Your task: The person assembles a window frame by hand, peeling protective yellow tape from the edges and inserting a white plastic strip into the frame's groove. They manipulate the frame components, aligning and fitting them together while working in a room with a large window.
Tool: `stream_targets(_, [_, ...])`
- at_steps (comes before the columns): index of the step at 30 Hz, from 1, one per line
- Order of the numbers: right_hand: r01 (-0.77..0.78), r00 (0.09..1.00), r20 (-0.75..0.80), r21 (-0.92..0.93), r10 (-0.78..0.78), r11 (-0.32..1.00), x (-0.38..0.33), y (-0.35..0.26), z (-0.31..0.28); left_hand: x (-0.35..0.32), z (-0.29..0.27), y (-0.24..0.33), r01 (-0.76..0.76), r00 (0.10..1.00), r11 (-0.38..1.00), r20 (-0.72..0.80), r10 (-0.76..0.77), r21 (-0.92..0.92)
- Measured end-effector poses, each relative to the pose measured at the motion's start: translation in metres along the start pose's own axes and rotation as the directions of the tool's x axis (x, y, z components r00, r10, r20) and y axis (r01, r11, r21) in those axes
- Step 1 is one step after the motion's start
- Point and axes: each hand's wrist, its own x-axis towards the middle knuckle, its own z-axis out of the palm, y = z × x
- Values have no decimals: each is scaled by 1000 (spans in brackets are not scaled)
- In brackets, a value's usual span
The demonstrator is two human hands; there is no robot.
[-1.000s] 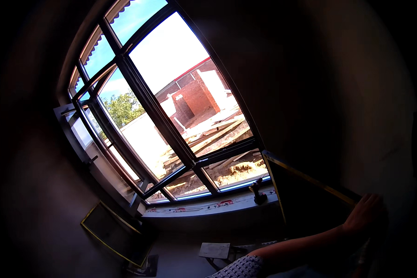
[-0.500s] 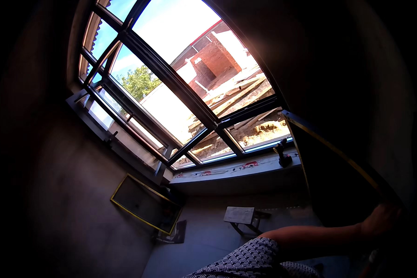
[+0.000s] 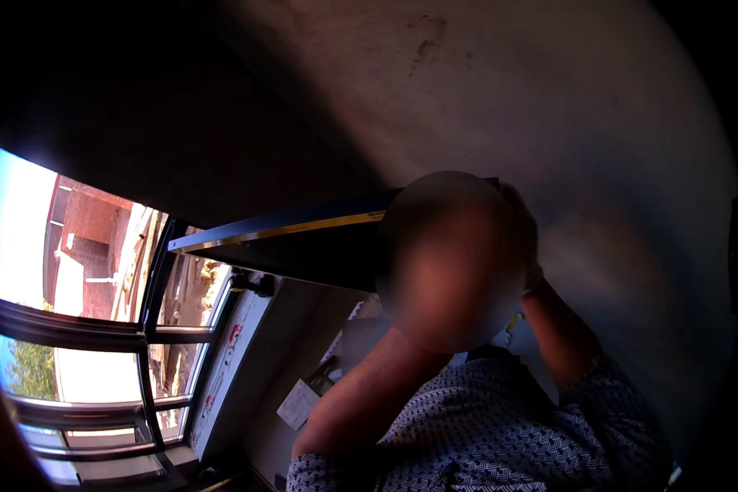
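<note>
A long framed panel (image 3: 303,223) with a dark body and a yellow strip along its edge is raised in front of me. One end points left toward the window, and the other reaches my hands. At that near end, my right hand (image 3: 525,234) is closed around the panel's dark corner. My left hand (image 3: 447,254) is against the same end, lower and to the left of my right hand. A blurred round patch covers it, so its fingers cannot be made out.
The dark-framed window (image 3: 143,336) stands at the left. A dark power drill (image 3: 254,283) rests on its pale sill (image 3: 225,348). Below, a small stool (image 3: 299,402) is on the floor near my left forearm. A plastered wall (image 3: 615,139) rises at the right.
My view has swung right, so the window now lies at the far left. Both arms show now, where only one did before. The panel's near end has come to mid-view.
</note>
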Motion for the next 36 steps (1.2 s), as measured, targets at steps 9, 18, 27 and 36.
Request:
stream_targets(9, [-263, 956, -50, 277, 288, 924, 11, -17, -36, 43, -42, 17, -179, 948, 671, -57, 314, 720])
stream_targets(18, [-268, 951, -98, 207, 292, 941, 4, -29, -18, 37, -53, 12, -95, 951, 864, -212, 225, 494])
stream_targets(27, [-241, 958, -109, 194, 265, 951, 3, -36, -24, 44, -87, 26, -158, 974, 896, -86, 211, 415])
stream_targets(36, [-179, 974, -98, 231, 206, 956, 2, -32, -22, 47, -71, 26, -26, 984, 999, -174, 34, 47])
